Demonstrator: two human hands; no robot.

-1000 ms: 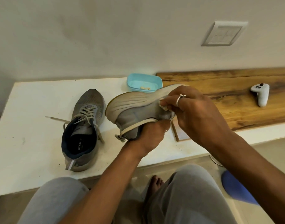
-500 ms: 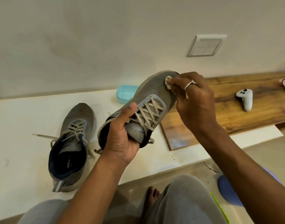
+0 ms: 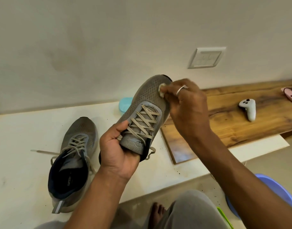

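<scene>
My left hand (image 3: 118, 151) grips a grey laced sneaker (image 3: 145, 111) at its heel and tongue, holding it above the white table (image 3: 18, 129) with the toe pointing away and up. My right hand (image 3: 186, 103), a ring on one finger, pinches a small whitish wad (image 3: 161, 90) and presses it against the sneaker's toe. A second grey sneaker (image 3: 72, 162) with a dark lining lies on the table to the left, laces loose.
A light blue dish (image 3: 124, 106) sits behind the held shoe by the wall. A wooden board (image 3: 241, 123) on the right carries a white controller (image 3: 248, 108) and a pink item (image 3: 290, 94). A blue basin (image 3: 274, 192) stands on the floor; my knees are below.
The held sneaker turned from sole-up to laces-up a second ago. Since half a second ago it has stayed laces-up, and my right hand keeps the wad on the toe.
</scene>
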